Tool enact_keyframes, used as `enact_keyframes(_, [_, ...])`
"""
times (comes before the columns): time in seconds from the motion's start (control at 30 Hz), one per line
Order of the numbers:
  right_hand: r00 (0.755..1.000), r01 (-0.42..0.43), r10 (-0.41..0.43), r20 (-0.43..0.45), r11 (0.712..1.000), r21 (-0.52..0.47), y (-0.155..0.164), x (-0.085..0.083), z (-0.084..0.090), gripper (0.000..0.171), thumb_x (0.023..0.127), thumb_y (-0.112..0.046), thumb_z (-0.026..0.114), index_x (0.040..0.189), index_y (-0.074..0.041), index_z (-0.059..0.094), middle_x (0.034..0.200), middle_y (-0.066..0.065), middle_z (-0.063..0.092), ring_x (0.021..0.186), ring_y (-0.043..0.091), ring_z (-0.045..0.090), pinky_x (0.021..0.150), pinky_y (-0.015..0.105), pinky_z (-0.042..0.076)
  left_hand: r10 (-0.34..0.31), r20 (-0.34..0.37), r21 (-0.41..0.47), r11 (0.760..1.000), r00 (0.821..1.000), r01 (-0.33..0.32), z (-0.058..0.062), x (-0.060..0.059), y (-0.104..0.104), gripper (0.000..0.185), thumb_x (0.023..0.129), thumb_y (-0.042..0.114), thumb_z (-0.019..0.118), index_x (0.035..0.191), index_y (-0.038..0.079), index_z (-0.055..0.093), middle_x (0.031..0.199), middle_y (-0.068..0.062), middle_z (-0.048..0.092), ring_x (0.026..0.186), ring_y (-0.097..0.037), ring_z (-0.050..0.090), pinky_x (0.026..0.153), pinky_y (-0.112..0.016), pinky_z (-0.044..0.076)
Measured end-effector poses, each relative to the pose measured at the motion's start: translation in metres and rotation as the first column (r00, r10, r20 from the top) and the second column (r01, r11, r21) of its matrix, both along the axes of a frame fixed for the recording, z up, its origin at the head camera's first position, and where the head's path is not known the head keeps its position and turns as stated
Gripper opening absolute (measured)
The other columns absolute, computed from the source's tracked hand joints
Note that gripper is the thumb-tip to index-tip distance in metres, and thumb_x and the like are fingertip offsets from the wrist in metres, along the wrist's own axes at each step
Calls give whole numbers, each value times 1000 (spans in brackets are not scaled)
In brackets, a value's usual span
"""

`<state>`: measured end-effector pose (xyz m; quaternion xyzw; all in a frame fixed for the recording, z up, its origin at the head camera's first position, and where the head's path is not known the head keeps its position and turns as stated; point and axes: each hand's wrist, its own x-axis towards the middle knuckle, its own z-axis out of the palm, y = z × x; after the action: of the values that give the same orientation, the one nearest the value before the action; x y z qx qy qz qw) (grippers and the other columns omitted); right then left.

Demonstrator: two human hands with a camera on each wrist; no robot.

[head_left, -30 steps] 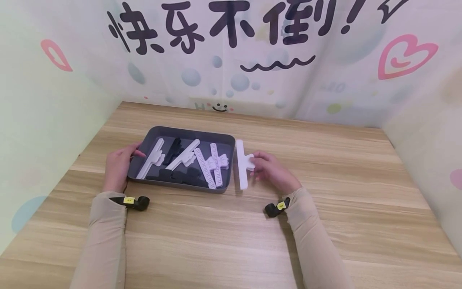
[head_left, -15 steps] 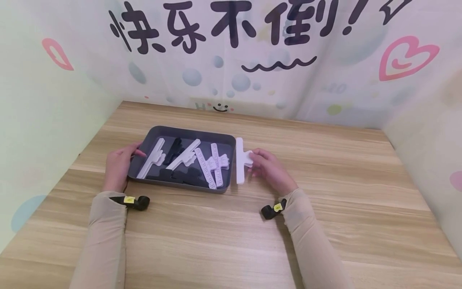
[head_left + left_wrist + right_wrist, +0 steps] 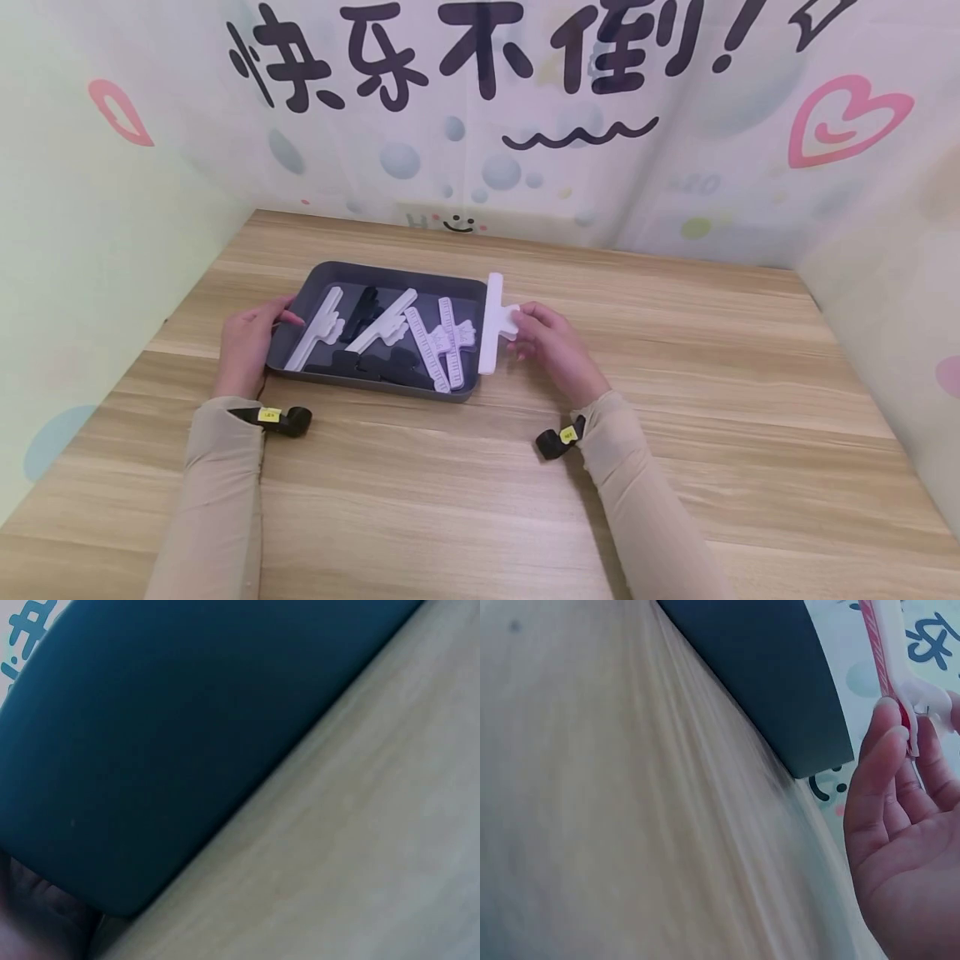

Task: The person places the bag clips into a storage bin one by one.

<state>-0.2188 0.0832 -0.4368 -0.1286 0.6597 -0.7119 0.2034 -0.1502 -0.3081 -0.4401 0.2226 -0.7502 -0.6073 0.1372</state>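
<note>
The right hand (image 3: 551,346) pinches the handle tab of a long white clip (image 3: 491,323) between thumb and fingertips, holding it lifted and slightly tilted over the right rim of a dark grey tray (image 3: 322,275) that sits toward the far left part of the wooden desk (image 3: 675,400). The left hand (image 3: 246,343) rests against the tray's left wall with its thumb hooked over the rim, gripping that edge (the wrist view shows only the tray's outer wall and a little skin). Inside the tray lie several more white clips (image 3: 431,343) and a few black clips (image 3: 366,310), overlapping one another.
</note>
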Motion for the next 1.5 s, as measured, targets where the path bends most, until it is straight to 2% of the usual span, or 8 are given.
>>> enact_keyframes(0.17, [999,9,-8,-31,999,31,-6,2,4,41,83,-39,60,103,-4,54,87,12,58,82,34,56,66,33,47,0,8,-5,1000,1000,0,0,0,-1,51,82,48,57,88,-1,69,97,2,64,99,-9,47,76,-18,32])
enact_keyframes(0.4, [998,27,-24,-53,998,56,-14,7,8,40,83,-38,60,103,-3,57,88,10,58,84,37,53,65,33,47,6,11,4,1000,1000,-6,-1,-1,-1,55,78,54,59,89,0,69,95,0,64,97,-10,47,73,-18,33])
enact_keyframes(0.67, [997,69,-64,-50,992,102,-23,11,11,45,77,-43,65,101,-6,61,85,13,59,73,23,56,66,35,47,9,8,2,1000,1000,-9,-1,-1,0,54,78,52,59,88,0,69,93,-1,64,95,-10,47,71,-18,34])
enact_keyframes(0.9, [993,98,-87,-81,985,142,-34,15,12,41,77,-42,66,101,-9,64,81,18,56,63,17,52,64,33,47,11,9,8,1000,1000,-11,0,0,1,53,79,50,60,88,-1,69,90,-2,64,90,-11,47,65,-19,36])
enact_keyframes(1.17, [988,143,-126,-89,967,212,-45,20,13,32,78,-38,67,98,-13,66,76,17,54,56,15,48,55,27,42,4,29,-17,1000,1000,-4,0,0,-1,55,79,54,58,89,0,69,97,-2,62,95,-10,45,70,-18,34])
enact_keyframes(1.5, [989,125,-92,-118,941,314,-55,24,13,28,80,-33,66,100,-14,66,78,18,56,55,15,46,52,30,40,3,16,-4,1000,1000,-3,-1,0,-1,51,80,50,59,88,0,69,93,0,63,92,-10,46,67,-19,35])
